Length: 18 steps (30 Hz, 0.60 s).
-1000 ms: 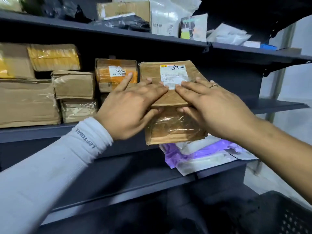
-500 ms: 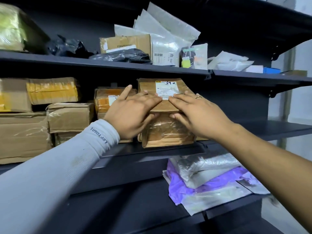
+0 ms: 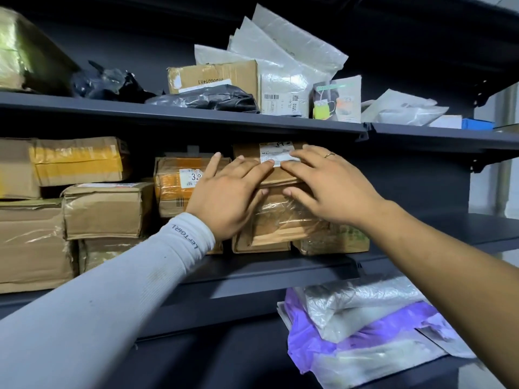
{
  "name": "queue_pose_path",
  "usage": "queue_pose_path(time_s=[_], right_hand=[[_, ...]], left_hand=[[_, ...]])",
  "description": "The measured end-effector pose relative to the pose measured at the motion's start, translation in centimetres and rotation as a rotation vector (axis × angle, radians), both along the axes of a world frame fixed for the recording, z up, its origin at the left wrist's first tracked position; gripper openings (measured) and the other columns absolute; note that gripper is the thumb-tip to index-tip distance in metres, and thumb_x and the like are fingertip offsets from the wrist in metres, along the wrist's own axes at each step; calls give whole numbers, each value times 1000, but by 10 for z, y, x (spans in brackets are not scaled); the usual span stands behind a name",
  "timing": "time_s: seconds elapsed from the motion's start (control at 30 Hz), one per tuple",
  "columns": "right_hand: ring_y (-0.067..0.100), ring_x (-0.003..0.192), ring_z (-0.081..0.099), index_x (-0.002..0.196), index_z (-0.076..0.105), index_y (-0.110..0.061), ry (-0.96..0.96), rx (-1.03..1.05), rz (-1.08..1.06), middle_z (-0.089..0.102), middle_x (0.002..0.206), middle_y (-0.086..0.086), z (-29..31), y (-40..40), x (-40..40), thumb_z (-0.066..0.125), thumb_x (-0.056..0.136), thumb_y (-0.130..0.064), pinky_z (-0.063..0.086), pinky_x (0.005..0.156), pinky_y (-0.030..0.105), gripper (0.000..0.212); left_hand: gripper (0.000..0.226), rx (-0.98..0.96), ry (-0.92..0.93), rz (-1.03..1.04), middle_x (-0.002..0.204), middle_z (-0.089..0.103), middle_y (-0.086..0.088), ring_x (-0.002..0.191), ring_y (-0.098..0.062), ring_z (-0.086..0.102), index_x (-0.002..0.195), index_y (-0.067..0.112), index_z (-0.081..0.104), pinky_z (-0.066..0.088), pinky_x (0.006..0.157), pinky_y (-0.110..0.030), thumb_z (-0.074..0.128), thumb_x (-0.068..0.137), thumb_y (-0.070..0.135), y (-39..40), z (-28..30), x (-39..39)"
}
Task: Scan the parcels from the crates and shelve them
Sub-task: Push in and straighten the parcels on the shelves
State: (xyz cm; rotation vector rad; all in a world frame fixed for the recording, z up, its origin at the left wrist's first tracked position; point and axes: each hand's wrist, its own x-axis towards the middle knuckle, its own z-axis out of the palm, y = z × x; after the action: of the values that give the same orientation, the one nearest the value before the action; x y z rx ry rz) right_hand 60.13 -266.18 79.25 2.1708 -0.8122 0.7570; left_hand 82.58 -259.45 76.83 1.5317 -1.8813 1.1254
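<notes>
The brown parcel [image 3: 276, 175] you are shelving now sits on the middle shelf [image 3: 280, 265], stacked on another plastic-wrapped parcel [image 3: 280, 223] near the shelf's front edge. A second ago it hung in front of the shelf edge, lower down; since then you have lifted it in, so this parcel looks almost placed. It is flat cardboard, wrapped in clear tape, with a white label [image 3: 273, 154] on top bearing handwritten marks too blurred to read.

Your left hand [image 3: 227, 195] lies flat on its left half, fingers straight and spread, thumb against the front face. Your right hand [image 3: 325, 186] presses its right half the same way, fingers straight over the label, a ring on one finger. Neither hand is curled round it.

Just to the left stands an orange-taped box [image 3: 174, 186], touching or nearly so. Further left are stacked brown boxes [image 3: 106, 209]. The top shelf [image 3: 179, 112] holds bags and mailers; purple and grey bags [image 3: 359, 327] lie below.
</notes>
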Motion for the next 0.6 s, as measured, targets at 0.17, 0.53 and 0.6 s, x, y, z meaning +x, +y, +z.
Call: queue_pose_path(time_s=[0.17,0.53,0.6], right_hand=[[36,156,25,158,41,-23,-263,-231,5,27,169,12,-36,-21,21,48,105,-49,21,126,57,59],[35,160,3,162,22,-33,-210,-194,-39,4,174,5,-110,-56,45,37,96,-75,11,119,76,80],[34,161,1,162,24,-29,-213,-175,-39,3,174,5,-105,-59,50,37,95,-73,13,119,75,81]], left_hand=[[53,-71,84,-47,144,58,-1,136,-28,52,151,26,45,29,120,-52,27,106,48,-15,-10,3],[59,-292,76,-10,172,20,-10,154,-37,27,164,33,26,25,123,-61,42,108,42,-39,-35,0],[63,-339,8,58,174,12,-8,158,-36,17,165,33,21,18,122,-65,40,107,49,-44,-49,0]])
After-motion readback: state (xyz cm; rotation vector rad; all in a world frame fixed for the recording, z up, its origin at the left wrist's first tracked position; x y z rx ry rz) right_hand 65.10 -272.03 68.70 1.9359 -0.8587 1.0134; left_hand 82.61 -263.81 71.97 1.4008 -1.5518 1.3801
